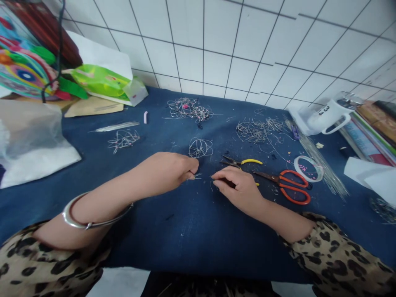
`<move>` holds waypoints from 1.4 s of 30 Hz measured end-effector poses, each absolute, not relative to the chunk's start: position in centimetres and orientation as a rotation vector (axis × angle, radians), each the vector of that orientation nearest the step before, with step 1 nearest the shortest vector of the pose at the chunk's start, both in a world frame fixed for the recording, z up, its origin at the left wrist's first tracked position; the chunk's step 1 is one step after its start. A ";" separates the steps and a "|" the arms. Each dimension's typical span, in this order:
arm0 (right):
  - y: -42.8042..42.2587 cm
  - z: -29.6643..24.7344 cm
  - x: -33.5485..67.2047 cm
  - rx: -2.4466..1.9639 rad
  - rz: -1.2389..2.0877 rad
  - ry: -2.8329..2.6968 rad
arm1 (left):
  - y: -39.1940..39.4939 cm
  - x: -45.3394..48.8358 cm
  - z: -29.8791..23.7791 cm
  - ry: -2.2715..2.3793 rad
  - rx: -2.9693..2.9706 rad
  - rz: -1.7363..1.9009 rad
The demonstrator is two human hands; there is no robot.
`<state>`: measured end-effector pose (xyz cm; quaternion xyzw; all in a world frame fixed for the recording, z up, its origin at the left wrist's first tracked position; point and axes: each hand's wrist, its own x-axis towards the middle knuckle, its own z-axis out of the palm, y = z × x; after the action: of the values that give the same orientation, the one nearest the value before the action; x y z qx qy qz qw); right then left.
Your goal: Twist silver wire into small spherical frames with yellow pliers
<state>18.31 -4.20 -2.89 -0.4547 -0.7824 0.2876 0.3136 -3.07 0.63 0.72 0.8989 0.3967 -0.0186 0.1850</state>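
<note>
My left hand (pixel 176 169) is closed, thumb against fingers, on thin wires (pixel 198 176) whose short ends stick out to the right. Opposite it, my right hand (pixel 239 185) makes a pinch at the fingertips. A fine curved piece of wire (pixel 211 186) hangs there and seems held in that pinch. Just beyond my left hand lies a loose coil of silvery wire (pixel 200 147). Pliers with yellow handles (pixel 251 161) lie behind my right hand, which partly covers them. Scissors with orange handles (pixel 293 177) lie to its right.
Bent wire pieces form heaps at the back middle (pixel 188 109) and back right (pixel 260 130), with a smaller one (pixel 123 140) at left. A clear ring-shaped dish (pixel 318 175) holds small pink beads. Straight wires (pixel 324 165) lie beside it. A white mug (pixel 329 117) stands at right.
</note>
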 end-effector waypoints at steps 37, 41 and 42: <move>-4.1 -3.8 19.1 -1.117 0.109 -2.395 | -0.7 -1.4 0.1 0.900 2.682 0.182; -4.3 -3.7 19.0 -1.171 0.071 -2.434 | -1.5 -0.9 0.1 0.954 2.907 0.084; -4.3 -3.6 19.0 -1.174 0.060 -2.446 | -1.7 -0.8 0.2 0.958 2.937 0.085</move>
<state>18.96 -4.30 -3.60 -0.4226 -0.8808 0.0216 0.2123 -0.79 -1.65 0.22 0.9501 0.3098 0.0275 0.0256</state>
